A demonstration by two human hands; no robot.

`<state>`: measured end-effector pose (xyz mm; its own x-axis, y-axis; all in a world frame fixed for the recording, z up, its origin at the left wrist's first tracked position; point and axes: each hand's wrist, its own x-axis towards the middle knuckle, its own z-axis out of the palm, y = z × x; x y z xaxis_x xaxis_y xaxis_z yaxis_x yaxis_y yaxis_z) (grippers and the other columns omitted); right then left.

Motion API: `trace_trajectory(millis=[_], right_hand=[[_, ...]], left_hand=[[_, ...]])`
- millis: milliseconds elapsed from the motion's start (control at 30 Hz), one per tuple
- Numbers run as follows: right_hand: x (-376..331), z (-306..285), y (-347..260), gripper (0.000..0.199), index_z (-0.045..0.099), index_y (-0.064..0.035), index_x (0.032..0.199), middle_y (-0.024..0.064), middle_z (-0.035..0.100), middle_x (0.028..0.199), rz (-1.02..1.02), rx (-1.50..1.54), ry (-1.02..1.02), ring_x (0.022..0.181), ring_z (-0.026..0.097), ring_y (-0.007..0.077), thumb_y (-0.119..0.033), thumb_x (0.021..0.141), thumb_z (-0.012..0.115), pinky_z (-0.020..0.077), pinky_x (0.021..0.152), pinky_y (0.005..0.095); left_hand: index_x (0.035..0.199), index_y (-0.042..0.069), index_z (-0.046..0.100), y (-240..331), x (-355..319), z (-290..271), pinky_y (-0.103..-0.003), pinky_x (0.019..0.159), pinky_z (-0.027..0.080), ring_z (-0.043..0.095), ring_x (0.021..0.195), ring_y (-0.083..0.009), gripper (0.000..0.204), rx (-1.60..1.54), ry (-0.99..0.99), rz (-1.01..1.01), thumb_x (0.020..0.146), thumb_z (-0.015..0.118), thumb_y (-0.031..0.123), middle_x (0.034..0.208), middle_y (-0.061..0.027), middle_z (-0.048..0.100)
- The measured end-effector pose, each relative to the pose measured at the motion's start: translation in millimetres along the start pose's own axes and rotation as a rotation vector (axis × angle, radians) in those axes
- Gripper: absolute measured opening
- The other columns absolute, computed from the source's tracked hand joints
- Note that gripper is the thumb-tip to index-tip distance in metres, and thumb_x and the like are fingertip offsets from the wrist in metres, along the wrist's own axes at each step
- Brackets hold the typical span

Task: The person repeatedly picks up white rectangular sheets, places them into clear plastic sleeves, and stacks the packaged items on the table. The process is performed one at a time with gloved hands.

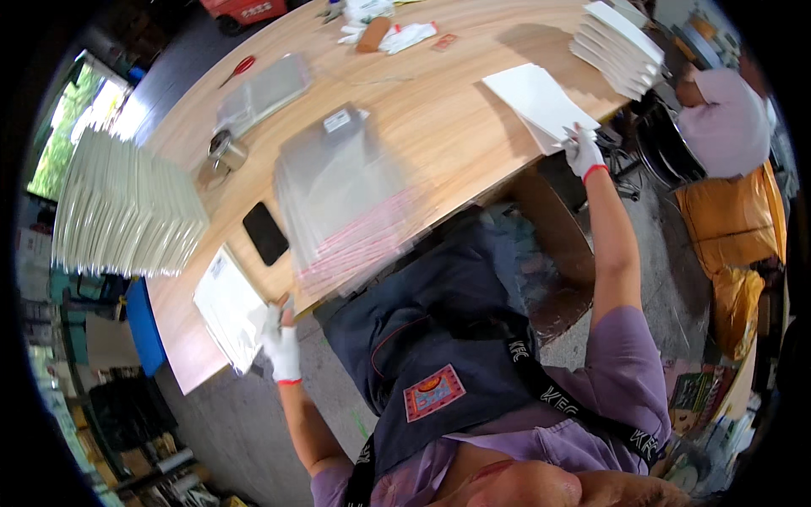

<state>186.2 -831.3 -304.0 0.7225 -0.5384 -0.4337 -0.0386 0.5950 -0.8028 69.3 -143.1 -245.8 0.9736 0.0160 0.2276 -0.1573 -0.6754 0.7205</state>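
Head view, looking down over a dark apron [439, 338] to a long wooden desk [439, 118]. Nearest, the gloved left hand [281, 345] pinches, fingers closed, the near corner of a flat white packet stack [226, 308] at the desk edge, its long axis running away from the person. Clear plastic bags [346, 198] lie fanned between the arms. Farther off, the gloved right hand [585, 152] grips the near edge of a white sheet pile [541, 100], which points away up the desk.

Clear plastic bags [346, 203] with a white label [336, 121] at twelve o'clock; white packets [122, 211] stacked at nine o'clock.
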Motion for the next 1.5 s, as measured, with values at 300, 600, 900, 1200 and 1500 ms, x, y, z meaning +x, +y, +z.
trace_trajectory(millis=[300, 600, 900, 1200, 1500], right_hand=[[-61.7, 19.6, 3.7, 0.011, 0.051, -0.0064, 0.09, 0.0093, 0.058, 0.073, 0.078, 0.157, -0.463, 0.048, 0.048, 0.0125, -0.015, 0.085, 0.054, 0.0372, 0.038, 0.0206], [-236.9, 70.2, 75.0, 0.042, 0.051, 0.0034, 0.111, 0.0073, 0.06, 0.067, 0.35, -0.188, -0.543, 0.045, 0.053, 0.0115, -0.019, 0.076, 0.058, 0.0411, 0.035, 0.023], [-256.2, 69.4, 140.7, 0.026, 0.05, -0.0039, 0.105, 0.0041, 0.057, 0.071, 0.48, 0.067, -0.521, 0.04, 0.047, 0.0104, -0.011, 0.081, 0.058, 0.0344, 0.031, 0.022], [-282.4, 75.0, 174.3, 0.025, 0.048, -0.0079, 0.106, 0.0014, 0.054, 0.074, 0.413, 0.115, -0.395, 0.047, 0.051, 0.011, -0.014, 0.083, 0.056, 0.0382, 0.037, 0.0221], [-299.8, 80.1, 170.9, 0.028, 0.046, -0.0104, 0.109, 0.0028, 0.053, 0.072, 0.467, 0.15, -0.412, 0.046, 0.051, 0.012, -0.016, 0.084, 0.057, 0.0382, 0.037, 0.0237]], left_hand=[[0.113, 0.014, 0.054, 42.4, 101.7, 123.3, -0.044, 0.094, 0.037, 0.047, 0.11, -0.0313, 0.042, 0.554, -0.251, 0.495, 0.072, 0.06, 0.015, 0.115, -0.0109, 0.054], [0.106, 0.012, 0.055, 29.4, 137.0, 131.4, -0.041, 0.082, 0.046, 0.052, 0.1, -0.0319, 0.037, 0.554, -0.386, 0.288, 0.07, 0.06, 0.009, 0.112, -0.0092, 0.053], [0.101, 0.014, 0.061, 32.3, 119.9, 110.5, -0.041, 0.074, 0.046, 0.055, 0.094, -0.031, 0.031, 0.503, -0.071, 0.334, 0.07, 0.057, 0.009, 0.097, -0.0093, 0.06], [0.109, 0.018, 0.059, 53.7, 80.6, 111.1, -0.038, 0.076, 0.047, 0.057, 0.092, -0.0301, 0.043, 0.26, -0.203, 0.244, 0.069, 0.053, 0.003, 0.107, -0.0079, 0.058], [0.128, 0.002, 0.043, 107.3, 31.0, 184.1, -0.034, 0.084, 0.047, 0.052, 0.108, -0.0227, 0.044, -1.006, 0.582, -0.106, 0.085, 0.053, 0.003, 0.125, -0.0111, 0.049]])
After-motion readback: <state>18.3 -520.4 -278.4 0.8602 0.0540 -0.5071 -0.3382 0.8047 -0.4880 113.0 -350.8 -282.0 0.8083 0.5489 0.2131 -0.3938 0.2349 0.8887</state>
